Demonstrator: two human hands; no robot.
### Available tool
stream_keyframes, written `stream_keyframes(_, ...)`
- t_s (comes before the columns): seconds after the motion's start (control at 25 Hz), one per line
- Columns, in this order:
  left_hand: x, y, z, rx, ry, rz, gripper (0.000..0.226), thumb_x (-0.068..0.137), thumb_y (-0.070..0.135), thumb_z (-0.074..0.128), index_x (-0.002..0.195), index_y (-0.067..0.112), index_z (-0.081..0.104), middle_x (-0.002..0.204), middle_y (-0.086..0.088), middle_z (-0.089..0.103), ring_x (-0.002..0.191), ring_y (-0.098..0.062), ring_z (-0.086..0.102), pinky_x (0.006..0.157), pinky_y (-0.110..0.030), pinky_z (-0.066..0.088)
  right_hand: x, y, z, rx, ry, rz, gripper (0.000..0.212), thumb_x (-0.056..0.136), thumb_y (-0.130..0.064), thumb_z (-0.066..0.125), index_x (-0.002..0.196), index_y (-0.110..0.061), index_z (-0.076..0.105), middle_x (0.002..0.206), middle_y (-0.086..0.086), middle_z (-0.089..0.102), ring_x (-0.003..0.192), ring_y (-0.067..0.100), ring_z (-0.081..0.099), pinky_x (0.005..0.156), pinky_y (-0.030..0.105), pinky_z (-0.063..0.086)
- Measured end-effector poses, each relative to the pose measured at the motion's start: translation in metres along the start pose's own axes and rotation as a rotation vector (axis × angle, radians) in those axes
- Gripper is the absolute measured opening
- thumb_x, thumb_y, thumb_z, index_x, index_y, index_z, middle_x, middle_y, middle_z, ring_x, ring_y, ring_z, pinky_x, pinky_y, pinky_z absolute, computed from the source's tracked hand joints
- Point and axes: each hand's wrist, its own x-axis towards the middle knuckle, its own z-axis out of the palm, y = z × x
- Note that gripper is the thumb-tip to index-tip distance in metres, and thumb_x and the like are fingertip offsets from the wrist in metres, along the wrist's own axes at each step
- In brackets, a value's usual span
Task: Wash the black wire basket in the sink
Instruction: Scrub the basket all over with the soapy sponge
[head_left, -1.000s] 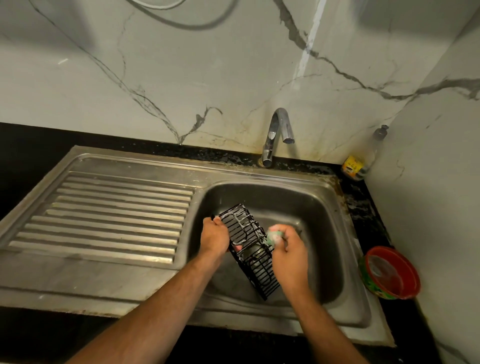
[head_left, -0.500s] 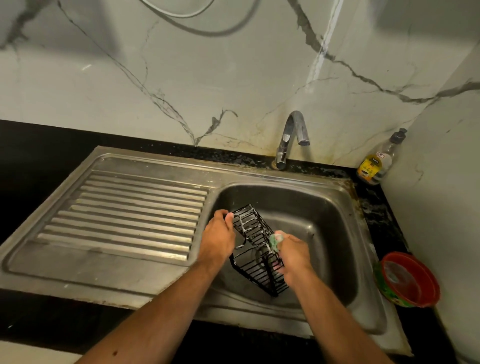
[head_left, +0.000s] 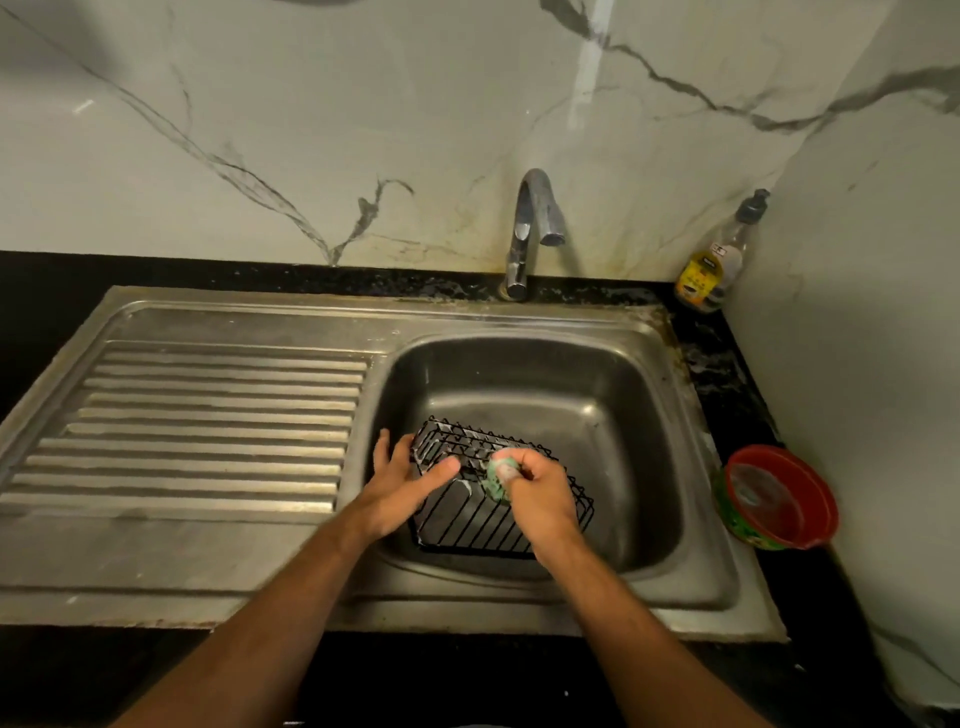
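Note:
The black wire basket lies low in the steel sink, its open side facing up and toward me, with soap foam on its far wires. My left hand grips the basket's left rim, thumb laid across the wires and fingers spread behind the edge. My right hand is closed around a soapy green sponge and presses it on the basket's upper edge near the middle.
A chrome tap stands behind the basin; no water runs. The ribbed drainboard fills the left. A soap bottle stands in the back right corner. A red and green tub sits on the black counter, right of the sink.
The basket has gone from standing tilted on end to lying flatter in the basin. My left hand shifted to its left rim and my right hand moved the sponge to its upper edge.

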Motion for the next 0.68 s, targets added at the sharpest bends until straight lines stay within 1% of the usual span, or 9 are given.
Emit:
stream_keyframes(0.04,-0.002,0.000,0.001,0.019,0.011,0.043,0.144,0.044,0.097,0.063,0.160,0.024,0.019,0.169,-0.003,0.003,0.156,-0.018,0.010,0.124,-0.040,0.022,0.005,-0.001,-0.005,0.033,0.009,0.011,0.019,0.095,-0.013,0.063,0.096,-0.028,0.074,0.097,-0.012,0.073,0.096,0.008,0.066,0.089,0.024,0.052)
stream_keyframes(0.08,-0.002,-0.001,0.001,-0.007,0.012,0.067,0.145,0.042,0.093,0.069,0.158,0.021,0.022,0.167,-0.004,0.016,0.154,-0.020,0.020,0.125,-0.039,0.022,0.010,-0.005,-0.008,0.060,0.006,0.013,0.020,0.096,-0.012,0.062,0.096,-0.028,0.073,0.097,-0.011,0.073,0.095,0.008,0.067,0.086,0.022,0.052)
stream_keyframes(0.16,-0.001,0.000,0.002,-0.027,0.026,0.042,0.149,0.030,0.090,0.081,0.152,0.024,0.025,0.154,-0.003,0.040,0.145,-0.022,0.038,0.122,-0.046,0.032,0.014,-0.011,-0.007,0.056,-0.020,0.001,0.022,0.097,-0.012,0.060,0.092,-0.032,0.069,0.092,-0.013,0.071,0.086,0.007,0.064,0.073,0.015,0.050)
stream_keyframes(0.2,-0.001,0.001,0.003,0.025,0.039,0.021,0.153,0.027,0.088,0.082,0.152,0.022,0.024,0.152,-0.003,0.042,0.144,-0.021,0.038,0.121,-0.046,0.033,0.015,-0.013,-0.006,0.024,-0.032,-0.020,0.024,0.097,-0.013,0.060,0.090,-0.034,0.068,0.090,-0.015,0.070,0.084,0.005,0.063,0.071,0.014,0.049)
stream_keyframes(0.28,-0.006,0.006,0.003,0.113,0.048,-0.020,0.155,0.029,0.081,0.084,0.155,0.016,0.022,0.150,-0.004,0.042,0.141,-0.020,0.039,0.120,-0.041,0.034,0.018,-0.014,-0.002,-0.091,-0.074,-0.079,0.025,0.096,-0.012,0.059,0.090,-0.035,0.068,0.094,-0.017,0.070,0.091,0.005,0.064,0.078,0.019,0.050)
stream_keyframes(0.36,-0.012,0.012,0.006,0.146,0.054,-0.045,0.147,0.036,0.071,0.084,0.155,0.013,0.020,0.147,-0.003,0.047,0.135,-0.019,0.047,0.117,-0.036,0.038,0.019,-0.013,0.000,-0.229,-0.117,-0.142,0.030,0.093,-0.006,0.055,0.094,-0.033,0.070,0.101,-0.016,0.071,0.098,0.007,0.064,0.084,0.024,0.049)
stream_keyframes(0.44,-0.013,0.013,0.011,0.143,0.090,-0.069,0.141,0.039,0.070,0.082,0.154,0.013,0.023,0.143,-0.004,0.050,0.129,-0.020,0.052,0.114,-0.037,0.042,0.017,-0.011,-0.005,-0.395,-0.067,-0.253,0.035,0.091,-0.002,0.052,0.097,-0.032,0.069,0.104,-0.014,0.070,0.100,0.010,0.063,0.087,0.027,0.048)
stream_keyframes(0.56,0.002,0.003,0.013,0.041,0.142,-0.135,0.129,0.039,0.078,0.081,0.144,0.015,0.039,0.130,-0.004,0.058,0.116,-0.021,0.062,0.104,-0.040,0.052,0.015,-0.007,-0.010,-0.525,0.009,-0.437,0.030,0.094,-0.005,0.056,0.106,-0.029,0.068,0.110,-0.010,0.066,0.102,0.010,0.062,0.095,0.032,0.050)
stream_keyframes(0.68,0.020,-0.011,0.010,0.038,0.111,-0.131,0.105,0.039,0.085,0.082,0.122,0.024,0.062,0.115,0.000,0.072,0.098,-0.011,0.071,0.091,-0.034,0.060,0.005,-0.003,0.004,-0.514,0.065,-0.380,0.029,0.093,-0.006,0.059,0.110,-0.027,0.069,0.114,-0.011,0.062,0.100,0.005,0.061,0.094,0.025,0.051)
